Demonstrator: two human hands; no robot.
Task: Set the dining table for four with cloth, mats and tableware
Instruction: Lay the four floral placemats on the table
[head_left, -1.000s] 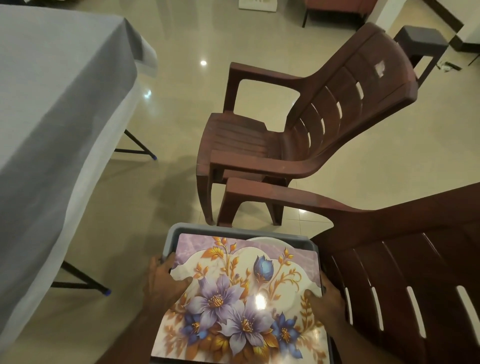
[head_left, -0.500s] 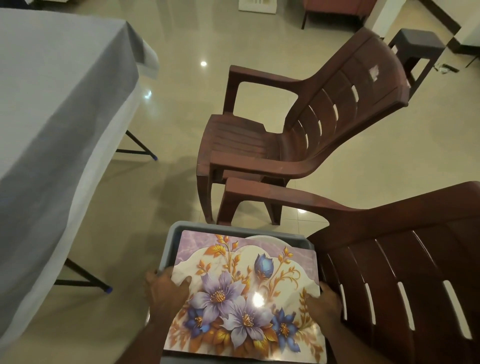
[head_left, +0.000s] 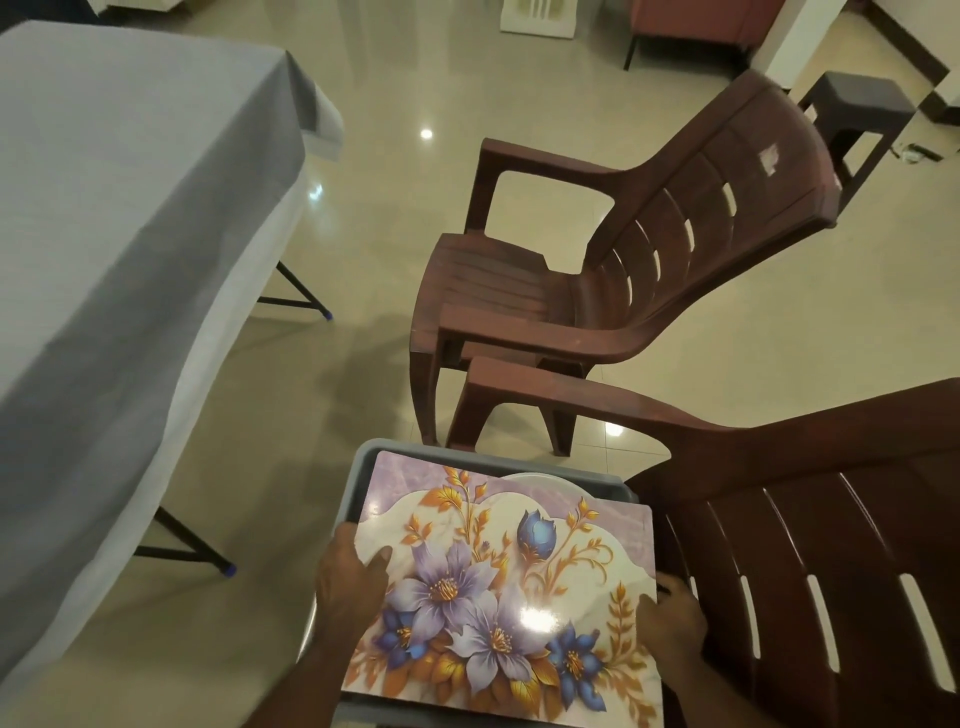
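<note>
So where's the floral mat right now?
In the head view, bottom centre: the floral mat lies on top of a grey bin, held at its sides by the left hand and right hand, beside the near chair.

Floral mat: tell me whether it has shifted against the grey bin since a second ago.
Yes. The floral mat has swung clockwise over the grey bin; its right corner now overhangs that rim.
</note>
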